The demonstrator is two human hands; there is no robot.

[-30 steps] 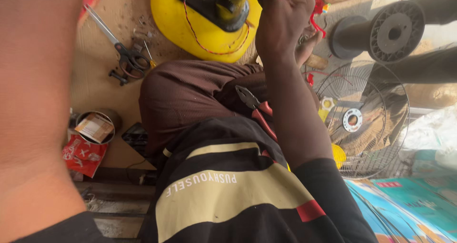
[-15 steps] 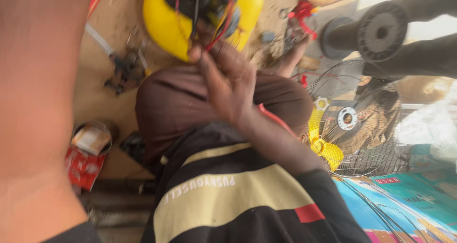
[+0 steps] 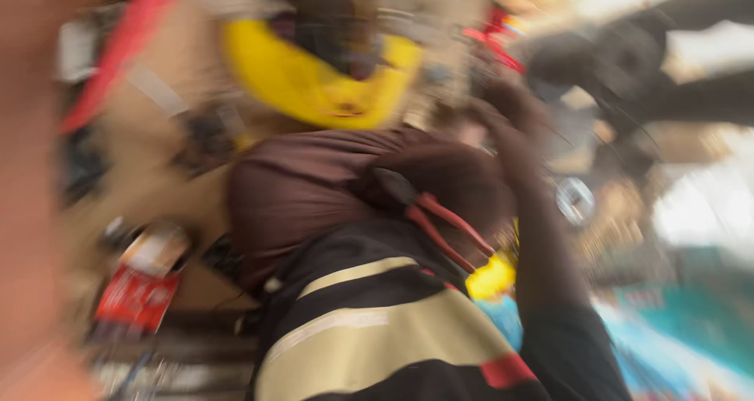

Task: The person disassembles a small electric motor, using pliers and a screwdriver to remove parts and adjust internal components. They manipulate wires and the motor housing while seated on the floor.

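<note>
Head view, heavily blurred by motion. Right hand (image 3: 510, 110) raised at upper right of centre, forearm rising from a dark sleeve (image 3: 573, 354) at the lower edge; fingers smeared, so whether spread, curled or gripping cannot be told. Just above the hand, a red object (image 3: 491, 36), shape unclear, contact with the fingers not readable. Left hand not identifiable; only a broad out-of-focus band of bare skin (image 3: 31, 212) filling the left edge.

Centre: brown fabric (image 3: 314, 189) bunched over a knee or lap, with a dark tool handle and two red wires or grips (image 3: 444, 228) lying across its right side. Below that, a black garment with cream stripes (image 3: 369, 330) and a small red patch.

Upper centre, beyond the brown fabric: yellow rounded housing (image 3: 314, 87) with a dark part set in its top, resting on a sandy, tan floor (image 3: 181, 189). Well apart from the hand, at lower left on the same floor: a red packet (image 3: 137, 299) beside a pale tin or cup, both smeared. Red strap or strip (image 3: 118, 55) running diagonally at upper left.

Right side: dark cylindrical shapes (image 3: 628, 55) at upper right, a small round silver disc (image 3: 576, 199) near the forearm, a yellow piece (image 3: 491, 279) just under the elbow, and a blue-green sheet (image 3: 683, 338) at lower right. Bright, washed-out daylight along the right edge.
</note>
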